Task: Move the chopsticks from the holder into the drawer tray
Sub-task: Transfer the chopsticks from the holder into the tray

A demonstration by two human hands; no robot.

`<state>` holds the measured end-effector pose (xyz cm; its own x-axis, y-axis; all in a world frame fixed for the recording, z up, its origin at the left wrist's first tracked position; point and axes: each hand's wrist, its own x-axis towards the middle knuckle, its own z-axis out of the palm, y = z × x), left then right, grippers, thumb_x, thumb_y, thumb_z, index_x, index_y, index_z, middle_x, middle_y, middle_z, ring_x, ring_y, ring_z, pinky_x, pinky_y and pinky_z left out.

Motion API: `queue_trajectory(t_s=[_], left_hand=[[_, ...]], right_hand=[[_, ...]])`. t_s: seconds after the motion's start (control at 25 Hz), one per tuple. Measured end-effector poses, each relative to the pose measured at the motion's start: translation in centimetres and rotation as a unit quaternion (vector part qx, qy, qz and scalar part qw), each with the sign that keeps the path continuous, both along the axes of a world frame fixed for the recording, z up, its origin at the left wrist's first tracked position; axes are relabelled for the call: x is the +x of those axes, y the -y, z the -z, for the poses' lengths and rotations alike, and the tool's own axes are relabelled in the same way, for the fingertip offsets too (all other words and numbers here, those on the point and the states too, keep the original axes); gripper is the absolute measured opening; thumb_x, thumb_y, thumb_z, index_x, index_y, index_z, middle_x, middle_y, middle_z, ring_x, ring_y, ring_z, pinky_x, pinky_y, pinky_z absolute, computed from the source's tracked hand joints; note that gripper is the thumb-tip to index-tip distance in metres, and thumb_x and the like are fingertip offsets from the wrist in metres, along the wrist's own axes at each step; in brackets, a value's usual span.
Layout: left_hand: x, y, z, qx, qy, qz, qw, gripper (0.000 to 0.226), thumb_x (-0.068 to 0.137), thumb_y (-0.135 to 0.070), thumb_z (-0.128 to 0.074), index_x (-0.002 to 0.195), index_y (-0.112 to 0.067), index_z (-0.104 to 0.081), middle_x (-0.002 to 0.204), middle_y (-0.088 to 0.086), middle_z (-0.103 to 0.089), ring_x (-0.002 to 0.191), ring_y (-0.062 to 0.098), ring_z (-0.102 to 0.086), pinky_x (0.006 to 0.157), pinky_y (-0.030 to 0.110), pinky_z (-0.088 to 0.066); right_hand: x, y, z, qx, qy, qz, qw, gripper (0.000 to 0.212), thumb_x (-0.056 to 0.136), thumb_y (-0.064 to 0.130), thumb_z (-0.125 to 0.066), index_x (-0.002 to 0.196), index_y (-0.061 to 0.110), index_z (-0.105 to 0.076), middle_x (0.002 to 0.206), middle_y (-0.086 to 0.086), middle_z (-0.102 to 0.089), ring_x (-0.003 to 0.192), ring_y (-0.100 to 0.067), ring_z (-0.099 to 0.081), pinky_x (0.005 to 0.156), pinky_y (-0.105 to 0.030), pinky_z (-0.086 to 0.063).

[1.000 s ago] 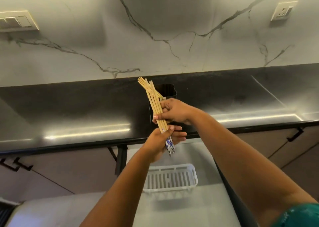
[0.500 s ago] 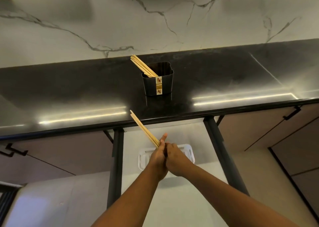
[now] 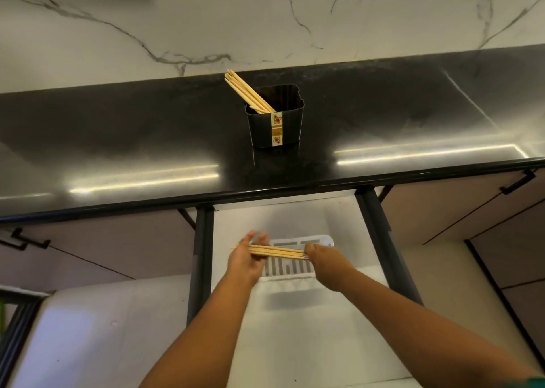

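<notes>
Where the drawer (image 3: 295,314) stands pulled out beneath the counter (image 3: 118,140), a bundle of chopsticks (image 3: 280,252) is held level and crosswise above the white slotted tray (image 3: 298,269). Left hand (image 3: 247,259): placed at the bundle's left end, fingers fairly straight and close together, blurred at the tips; the sticks are seen lying across them, and a thumb grip cannot be told. Right hand (image 3: 320,256): closed round the bundle's right end, fingers curled and hidden behind the knuckles. Whether the sticks are touching the tray cannot be told. Holder (image 3: 275,119): black, upright on the counter, well apart from the hands, marked with a narrow floral label on its front. Remaining chopsticks (image 3: 246,93): several, kept in the holder, leaned to the left over its rim. Wall (image 3: 265,19): pale marble with grey veins, set behind the counter. Cabinet fronts with black handles (image 3: 517,182) are noted to either side of the drawer.
</notes>
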<state>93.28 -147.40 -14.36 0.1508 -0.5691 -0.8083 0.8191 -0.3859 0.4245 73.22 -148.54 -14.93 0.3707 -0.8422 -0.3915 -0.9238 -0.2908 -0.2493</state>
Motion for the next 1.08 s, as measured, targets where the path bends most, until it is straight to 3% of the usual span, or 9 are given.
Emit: queue_trajectory(t_s=[0.12,0.2,0.32,0.4,0.52,0.64,0.76,0.96,1.08], left_hand=[[4.9,0.0,2.0,0.041,0.109,-0.013,0.993,0.031,0.1,-0.008,-0.044,0.127,0.004,-0.051,0.107,0.021,-0.066,0.112,0.031,-0.062,0.097,0.035,-0.048],[5.1,-0.6,3.0,0.089,0.306,0.099,0.943,0.027,0.097,-0.008,-0.05,0.121,-0.002,-0.058,0.121,0.019,-0.063,0.11,0.031,-0.06,0.093,0.037,-0.048],[4.0,-2.1,4.3,0.007,0.561,0.285,0.777,0.028,0.096,-0.015,-0.053,0.124,-0.013,-0.058,0.128,0.01,-0.056,0.106,0.023,-0.057,0.089,0.033,-0.052],[3.4,-2.8,5.5,-0.085,0.645,0.421,0.632,0.039,0.097,-0.023,-0.049,0.135,-0.016,-0.047,0.137,0.007,-0.049,0.119,0.022,-0.053,0.098,0.03,-0.047],[2.8,-2.7,7.0,-0.101,0.656,0.592,0.458,0.055,0.1,-0.041,-0.034,0.15,-0.018,-0.025,0.156,0.006,-0.029,0.141,0.025,-0.033,0.114,0.034,-0.029],[2.3,-2.0,7.4,-0.075,0.607,0.699,0.37,0.068,0.099,-0.055,-0.018,0.154,-0.017,-0.008,0.163,0.003,-0.003,0.15,0.022,0.0,0.119,0.038,-0.001],[1.6,-1.6,7.8,-0.046,0.578,0.749,0.321,0.075,0.095,-0.061,-0.012,0.154,-0.015,-0.005,0.163,0.005,0.001,0.15,0.024,0.002,0.119,0.038,0.002],[1.0,-2.0,7.9,-0.028,0.577,0.726,0.375,0.076,0.093,-0.065,-0.017,0.151,-0.016,-0.026,0.157,0.006,-0.029,0.144,0.029,-0.029,0.116,0.042,-0.027],[1.1,-2.0,7.5,-0.038,0.572,0.712,0.404,0.071,0.097,-0.059,-0.019,0.152,-0.015,-0.02,0.16,0.007,-0.019,0.148,0.028,-0.017,0.118,0.042,-0.02]], right_hand=[[-0.8,1.3,2.9,0.017,-0.065,-0.02,0.998,0.034,0.096,0.01,-0.042,0.129,0.011,-0.044,0.127,-0.011,-0.057,0.111,-0.028,-0.059,0.093,-0.035,-0.045],[-0.3,2.3,4.3,0.02,-0.118,-0.048,0.992,0.035,0.095,0.011,-0.043,0.13,0.009,-0.043,0.13,-0.012,-0.055,0.117,-0.029,-0.055,0.096,-0.036,-0.044],[1.2,3.2,5.7,0.029,-0.158,-0.082,0.984,0.037,0.096,0.016,-0.043,0.133,0.009,-0.042,0.134,-0.013,-0.052,0.123,-0.03,-0.051,0.1,-0.038,-0.04],[1.9,3.8,6.6,0.051,-0.204,-0.097,0.973,0.042,0.098,0.021,-0.043,0.138,0.011,-0.038,0.14,-0.013,-0.046,0.128,-0.03,-0.046,0.102,-0.04,-0.038],[2.1,4.6,7.0,0.081,-0.219,-0.12,0.965,0.049,0.098,0.021,-0.048,0.143,0.013,-0.034,0.145,-0.014,-0.038,0.134,-0.031,-0.039,0.107,-0.041,-0.035],[2.1,5.0,7.2,0.09,-0.195,-0.131,0.968,0.052,0.095,0.017,-0.05,0.144,0.013,-0.034,0.146,-0.013,-0.039,0.133,-0.029,-0.041,0.11,-0.037,-0.031],[2.3,4.3,8.4,0.11,-0.134,-0.109,0.979,0.051,0.097,0.016,-0.046,0.147,0.012,-0.033,0.149,-0.012,-0.037,0.134,-0.027,-0.04,0.114,-0.035,-0.029],[2.1,3.0,9.1,0.095,-0.069,-0.1,0.988,0.046,0.099,0.01,-0.042,0.144,0.016,-0.041,0.149,-0.011,-0.036,0.137,-0.026,-0.036,0.116,-0.032,-0.026],[2.4,3.2,8.2,0.111,-0.08,-0.072,0.988,0.05,0.098,0.01,-0.046,0.147,0.015,-0.037,0.152,-0.011,-0.032,0.141,-0.027,-0.031,0.118,-0.034,-0.023]])
